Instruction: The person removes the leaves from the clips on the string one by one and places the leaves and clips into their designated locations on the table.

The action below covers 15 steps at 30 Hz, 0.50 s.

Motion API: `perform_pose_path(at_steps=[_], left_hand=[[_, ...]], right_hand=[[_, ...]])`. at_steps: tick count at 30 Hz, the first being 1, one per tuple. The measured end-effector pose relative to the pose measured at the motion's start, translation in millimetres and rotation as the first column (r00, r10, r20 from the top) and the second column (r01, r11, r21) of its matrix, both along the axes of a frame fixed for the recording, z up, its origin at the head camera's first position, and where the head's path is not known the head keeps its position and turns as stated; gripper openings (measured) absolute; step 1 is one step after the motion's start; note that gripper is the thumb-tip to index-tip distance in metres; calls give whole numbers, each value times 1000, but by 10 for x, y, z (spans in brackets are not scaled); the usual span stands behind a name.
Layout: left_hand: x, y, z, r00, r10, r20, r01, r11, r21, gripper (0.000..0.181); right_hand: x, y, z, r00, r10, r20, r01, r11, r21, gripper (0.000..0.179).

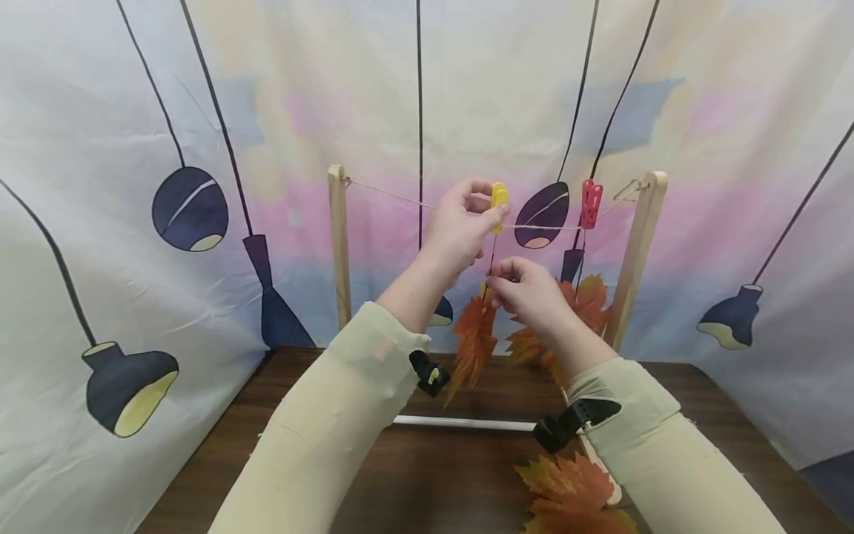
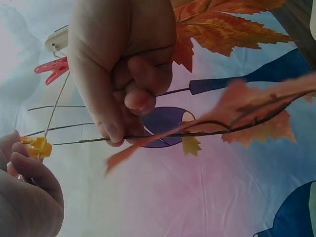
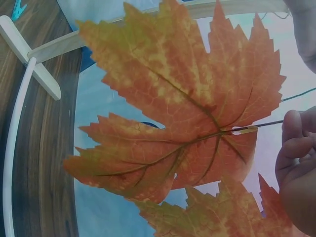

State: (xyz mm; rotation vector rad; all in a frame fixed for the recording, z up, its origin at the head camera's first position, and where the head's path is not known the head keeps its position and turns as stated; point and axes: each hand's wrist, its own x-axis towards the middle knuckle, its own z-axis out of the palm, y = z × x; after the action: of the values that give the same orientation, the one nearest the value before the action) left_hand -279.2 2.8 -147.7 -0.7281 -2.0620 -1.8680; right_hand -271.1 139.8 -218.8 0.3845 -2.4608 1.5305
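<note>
My left hand (image 1: 459, 224) pinches a yellow clothespin (image 1: 498, 202) at the string (image 1: 387, 194). Just below it, my right hand (image 1: 531, 294) pinches the thin dark stem (image 2: 94, 140) of an orange artificial maple leaf (image 1: 474, 337). The leaf hangs down beneath the fingers, and its broad face fills much of the right wrist view. In the left wrist view the stem's upper end reaches close to the clothespin; whether the clip grips it I cannot tell. To the right, a red clothespin (image 1: 591, 204) on the string holds another orange leaf (image 1: 590, 300) by its stem, partly behind my right hand.
Two wooden posts (image 1: 339, 252) carry the string at either end, with a white rod (image 1: 460, 423) low between them. Another orange leaf (image 1: 574, 497) lies on the brown table (image 1: 427, 475) in front. A teal clothespin (image 3: 18, 10) shows on the table. A printed cloth (image 1: 373, 89) hangs behind.
</note>
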Motion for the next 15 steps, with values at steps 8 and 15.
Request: perform_pose_path(at_steps=[8,15], left_hand=[[-23,-17,11,999,-7,-37,9,999,54,20],[-30,-12,37,999,-2,-53,8,992,127,20]], right_hand=[[16,5,-19,1000,-11,11,11,1000,-6,22],[45,17,-22,1000,-24,17,24,1000,18,21]])
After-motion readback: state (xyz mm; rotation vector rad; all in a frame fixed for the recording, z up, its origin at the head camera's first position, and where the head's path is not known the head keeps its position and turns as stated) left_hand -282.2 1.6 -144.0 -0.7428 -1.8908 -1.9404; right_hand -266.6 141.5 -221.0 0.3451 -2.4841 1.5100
